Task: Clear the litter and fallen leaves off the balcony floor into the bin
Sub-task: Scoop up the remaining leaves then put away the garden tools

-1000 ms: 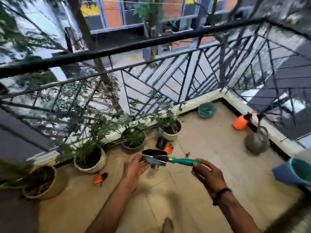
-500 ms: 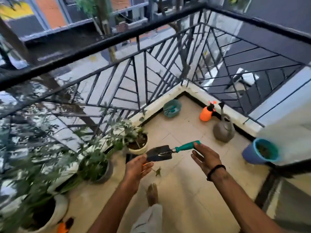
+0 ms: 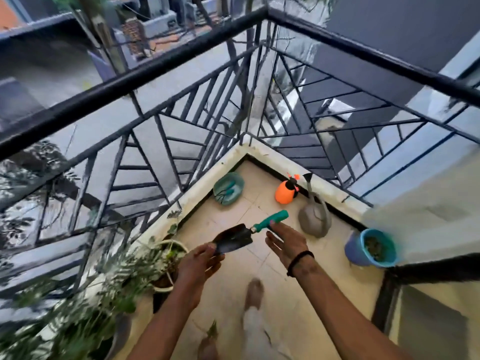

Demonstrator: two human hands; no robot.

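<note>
A home balcony: black metal railing (image 3: 181, 63), tiled floor (image 3: 259, 276), potted plants (image 3: 166, 258), watering can (image 3: 314, 219), spray bottle (image 3: 285, 192).

soft, even daylight fills the scene, with only faint shadows on the balcony floor (image 3: 262, 203). the wide lens bends the railing (image 3: 155, 74) strongly toward the frame edges. motion blur smears the potted plants (image 3: 109, 287) at lower left and the foot (image 3: 253, 289); the blue pot (image 3: 371, 248) at right looks soft too.
</note>
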